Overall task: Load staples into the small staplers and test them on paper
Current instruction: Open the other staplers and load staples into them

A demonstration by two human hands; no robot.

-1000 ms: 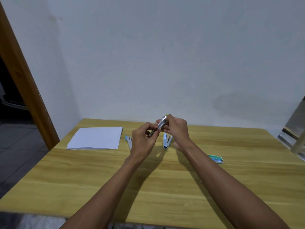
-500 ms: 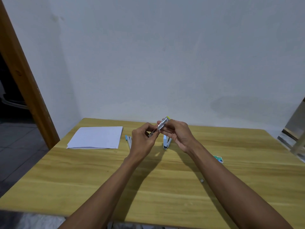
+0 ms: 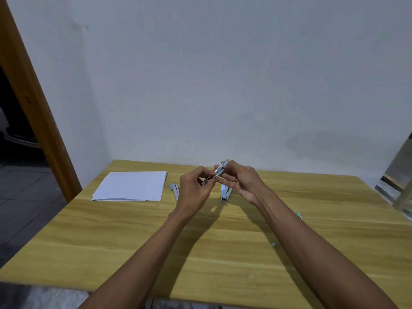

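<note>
At frame centre my right hand point(image 3: 242, 182) grips a small silver-and-yellow metal stapler point(image 3: 221, 170); my left hand point(image 3: 193, 192) fingers pinch its lower end above the wooden surface point(image 3: 133, 237).

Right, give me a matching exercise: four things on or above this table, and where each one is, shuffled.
Things
1. paper
2. held stapler
3. blue stapler
4. staple box

Places
A. lifted above the table, between both hands
B. on the table past the right forearm, mostly hidden by it
C. flat at the far left of the table
D. standing on the table, under the hands

Pairs: 1-C, 2-A, 3-D, 4-B
</note>
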